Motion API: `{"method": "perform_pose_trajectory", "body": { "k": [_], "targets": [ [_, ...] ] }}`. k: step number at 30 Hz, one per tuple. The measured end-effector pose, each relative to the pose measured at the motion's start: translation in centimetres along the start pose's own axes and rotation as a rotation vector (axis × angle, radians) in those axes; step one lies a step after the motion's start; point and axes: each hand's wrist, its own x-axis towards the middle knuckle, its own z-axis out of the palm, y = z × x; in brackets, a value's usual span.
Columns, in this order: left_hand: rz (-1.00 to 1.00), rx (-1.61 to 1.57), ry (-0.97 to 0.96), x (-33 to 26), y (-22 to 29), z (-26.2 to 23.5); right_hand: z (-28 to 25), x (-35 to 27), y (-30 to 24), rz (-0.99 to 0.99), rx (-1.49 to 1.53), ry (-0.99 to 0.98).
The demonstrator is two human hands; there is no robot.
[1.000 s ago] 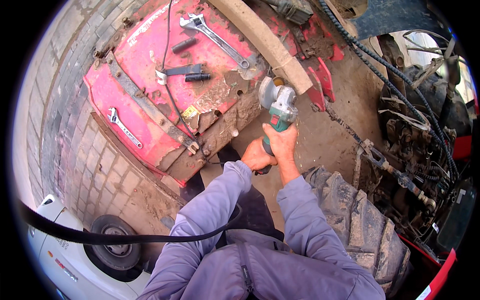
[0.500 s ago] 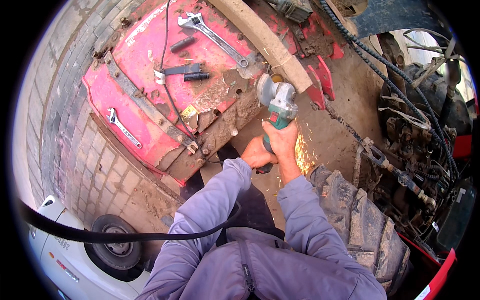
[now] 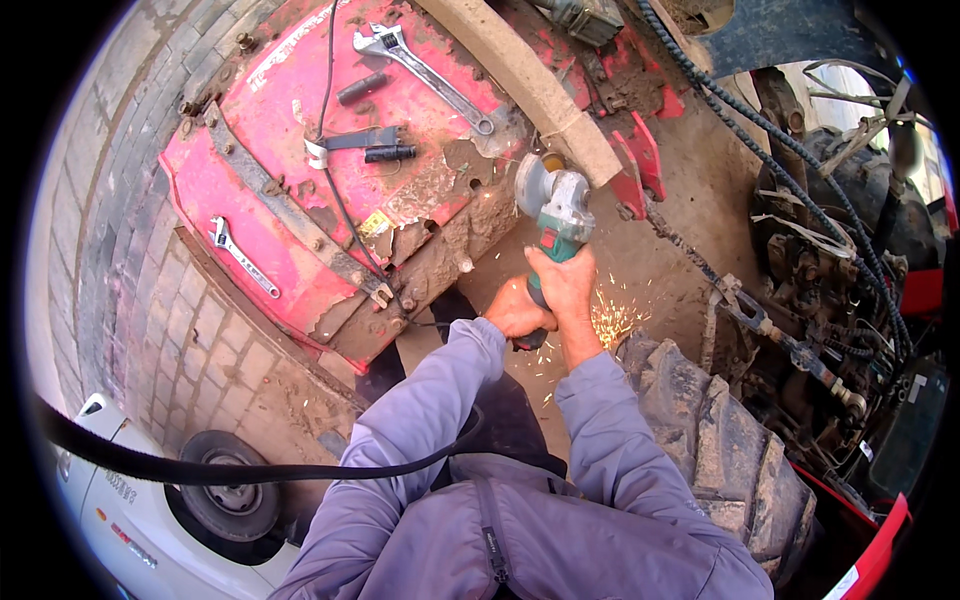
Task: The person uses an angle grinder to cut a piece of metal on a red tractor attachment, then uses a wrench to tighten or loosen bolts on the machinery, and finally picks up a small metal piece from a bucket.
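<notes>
An angle grinder with a green body and a grey metal head is held in both my hands. My left hand wraps round its rear end, while my right hand grips the body just behind the head. The grinder's disc lies against the end of a long rusty metal beam or close to it; I cannot tell the exact contact. Orange sparks scatter over the ground to the right of my right hand. Left of the grinder is a muddy red machine cover.
On the cover lie a large adjustable wrench, a smaller one, dark cylindrical pieces and a cable. A big tractor tyre stands at my right, with linkage and hoses beyond it. A light-coloured vehicle is at lower left. A black strap crosses my left arm.
The sparks have shifted from a dense stream beside my right wrist to a wider scatter low on the ground. My hands and the grinder stay almost in place.
</notes>
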Motion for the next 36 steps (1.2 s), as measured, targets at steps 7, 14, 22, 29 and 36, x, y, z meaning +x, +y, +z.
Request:
{"method": "perform_pose_trajectory", "body": {
  "k": [7,14,22,29,36],
  "targets": [
    [-0.023,0.015,0.06,0.3,-1.6,0.7,-0.1,-0.4,-0.1,-0.036,0.083,0.003],
    [-0.125,0.262,0.286,-0.5,-0.1,1.3,-0.6,-0.4,1.2,0.085,0.326,-0.13],
    [-0.15,0.359,0.318,-0.2,-1.1,0.9,0.4,-0.6,1.4,0.124,0.454,-0.13],
    [-0.107,0.38,0.344,0.2,-1.2,0.8,0.4,-0.1,1.2,0.108,0.432,-0.149],
    [-0.123,0.369,0.319,0.2,-0.5,0.6,0.2,-0.3,0.1,0.109,0.38,-0.091]
  ]
}}
